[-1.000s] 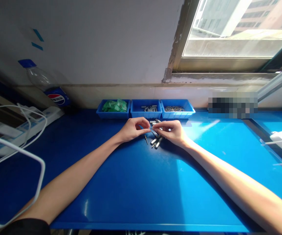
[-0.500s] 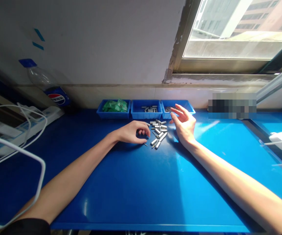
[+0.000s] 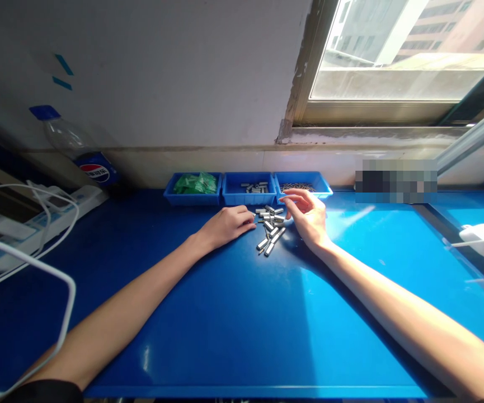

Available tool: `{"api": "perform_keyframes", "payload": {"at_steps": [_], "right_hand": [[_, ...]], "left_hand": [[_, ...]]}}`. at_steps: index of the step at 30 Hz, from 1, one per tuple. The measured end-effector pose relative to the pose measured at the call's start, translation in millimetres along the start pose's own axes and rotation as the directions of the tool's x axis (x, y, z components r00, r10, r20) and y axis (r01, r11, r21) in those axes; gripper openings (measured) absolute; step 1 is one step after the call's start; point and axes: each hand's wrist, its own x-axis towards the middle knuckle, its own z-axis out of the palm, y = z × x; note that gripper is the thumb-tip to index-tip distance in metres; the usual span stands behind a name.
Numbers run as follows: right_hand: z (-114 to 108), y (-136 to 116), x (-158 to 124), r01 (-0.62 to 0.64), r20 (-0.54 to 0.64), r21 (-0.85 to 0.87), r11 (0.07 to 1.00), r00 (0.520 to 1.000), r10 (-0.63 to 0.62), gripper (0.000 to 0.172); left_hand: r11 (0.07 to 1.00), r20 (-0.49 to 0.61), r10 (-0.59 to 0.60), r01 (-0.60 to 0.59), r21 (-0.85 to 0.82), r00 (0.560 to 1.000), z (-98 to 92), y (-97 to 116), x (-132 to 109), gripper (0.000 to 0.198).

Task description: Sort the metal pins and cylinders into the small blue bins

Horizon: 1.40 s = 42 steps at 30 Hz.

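Note:
My left hand [image 3: 228,226] rests on the blue table at the left edge of a loose pile of silvery metal pieces [image 3: 271,229]. Its fingers are closed in a pinch, and a thin metal pin [image 3: 257,223] seems to poke out at the fingertips. The pile mixes short, thick cylinders with thinner dark pins. My right hand [image 3: 308,218] hovers at the pile's right side, in front of the right bin. Its fingers are curved and loosely apart, with thumb and forefinger close together; nothing shows between them.
Three blue bins stand along the wall: green plastic packets [image 3: 195,183] in the left bin, metal cylinders [image 3: 255,188] in the middle bin, thin pins [image 3: 295,186] in the right bin. A cola bottle [image 3: 97,167], power strip [image 3: 27,232] and white cable [image 3: 70,291] are at left.
My left hand has closed its fingers and shifted slightly up; the pin lying below its thumb is gone from that spot. My right hand has come down and left, closer to the pile, its fingers curling.

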Motion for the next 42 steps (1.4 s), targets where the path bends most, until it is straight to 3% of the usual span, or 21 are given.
{"api": "perform_keyframes", "payload": {"at_steps": [4,8,13,19,24,29,32,34,35,38,42], "right_hand": [[0.5,-2.6,-0.2,-0.016,0.015,0.001,1.000,1.000,0.016,0.025],[1.7,-5.6,-1.0,-0.020,0.035,-0.007,1.000,0.999,0.020,0.024],[2.4,-3.0,-3.6,0.000,0.158,-0.079,0.997,0.987,0.012,0.019],[3.4,-2.1,-6.0,0.093,0.310,-0.131,0.987,0.949,-0.049,0.029],[5.0,-5.7,-9.0,0.003,0.350,-0.064,0.998,0.937,0.019,0.030],[5.6,-7.3,-6.8,-0.122,0.328,0.051,0.991,0.939,0.099,0.030],[3.0,-8.4,0.2,-0.070,0.053,0.063,0.996,0.996,0.066,0.030],[0.0,-9.1,4.9,-0.043,-0.114,0.057,0.997,0.992,0.049,0.036],[-1.4,-9.4,6.4,-0.038,-0.143,0.055,0.998,0.989,0.045,0.041],[-2.9,-10.3,5.6,-0.019,-0.095,0.034,0.999,0.995,0.022,0.048],[2.5,-10.7,-2.8,-0.001,0.011,0.006,1.000,1.000,0.001,0.032]], "left_hand": [[0.998,0.103,0.025,-0.019,-0.061,0.994,-15.4,2.5,3.2,0.017],[0.993,0.112,-0.014,0.027,-0.114,0.994,-20.4,1.2,2.9,0.018],[0.985,-0.014,-0.054,0.051,-0.163,0.998,-15.4,1.4,2.6,0.014],[0.914,-0.197,-0.151,0.061,-0.401,0.969,-13.4,19.6,8.2,0.013],[0.872,-0.260,-0.193,0.044,-0.488,0.946,-3.0,30.8,11.1,0.018],[0.927,-0.304,-0.185,0.063,-0.371,0.934,-3.6,30.3,11.2,0.019],[0.958,-0.127,-0.120,0.081,-0.276,0.985,-12.3,29.8,8.6,0.024],[0.964,0.059,-0.048,0.061,-0.259,0.997,-17.5,31.6,6.6,0.023],[0.967,0.121,-0.022,0.052,-0.248,0.992,-19.4,33.1,5.8,0.021],[0.981,0.178,0.007,0.028,-0.191,0.984,-23.1,39.6,5.0,0.016],[0.993,0.176,-0.006,0.026,-0.111,0.984,-26.4,48.0,5.5,0.015]]}}
